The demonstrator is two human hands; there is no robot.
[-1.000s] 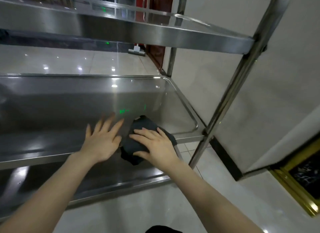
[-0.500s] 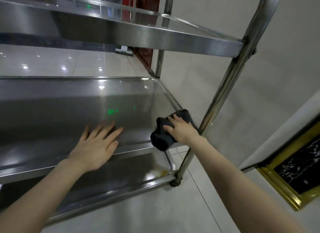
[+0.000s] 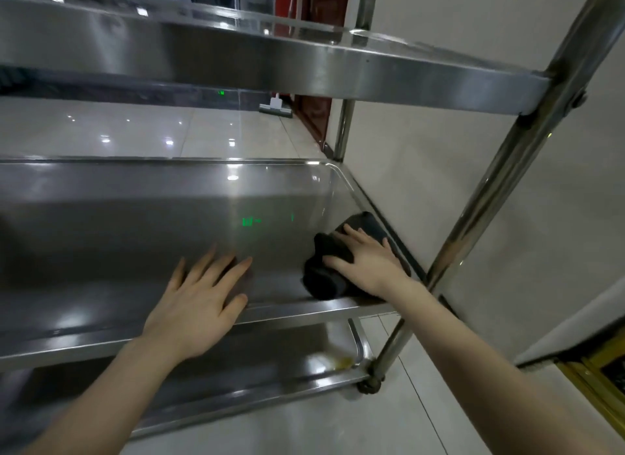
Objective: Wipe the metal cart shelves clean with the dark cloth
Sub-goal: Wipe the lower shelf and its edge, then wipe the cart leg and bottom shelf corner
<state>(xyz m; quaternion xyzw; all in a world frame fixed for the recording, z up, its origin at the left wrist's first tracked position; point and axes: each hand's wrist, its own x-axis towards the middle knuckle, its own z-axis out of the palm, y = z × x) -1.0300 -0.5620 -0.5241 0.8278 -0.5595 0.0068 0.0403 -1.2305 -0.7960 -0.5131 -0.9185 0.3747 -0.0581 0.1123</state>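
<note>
A person's two bare hands work on the middle shelf (image 3: 135, 234) of a steel cart, seen from above and behind the forearms. The right hand (image 3: 368, 261) lies on top of the dark cloth (image 3: 324, 278), its fingers laid out over the bunched fabric and the thumb reaching left across it, pressing the cloth down rather than gripping it. The cloth sits in the shelf's front right corner, touching the right rim and almost at the front edge, just beside the front right post (image 3: 502, 170).

The left hand (image 3: 199, 305) rests flat on the same shelf near the middle of its front edge, palm down, fingers straight and spread, holding nothing. The two hands are apart, with bare steel between them. A small green reflection (image 3: 248, 221) shows on the shelf behind them.

The top shelf (image 3: 270, 65) runs across the upper part of the view, its rim meeting the post at the right. Below, the bottom shelf (image 3: 270, 363) carries a yellowish stain (image 3: 343, 363) in its front right corner.

Behind the cart, glossy pale floor tiles (image 3: 118, 129) reflect ceiling lights. A flat-headed cleaning tool (image 3: 275, 109) stands on the floor by a red door (image 3: 313, 116). A pale wall (image 3: 422, 99) runs along the cart's right side, and a gold-coloured frame (image 3: 605, 380) shows at the lower right.
</note>
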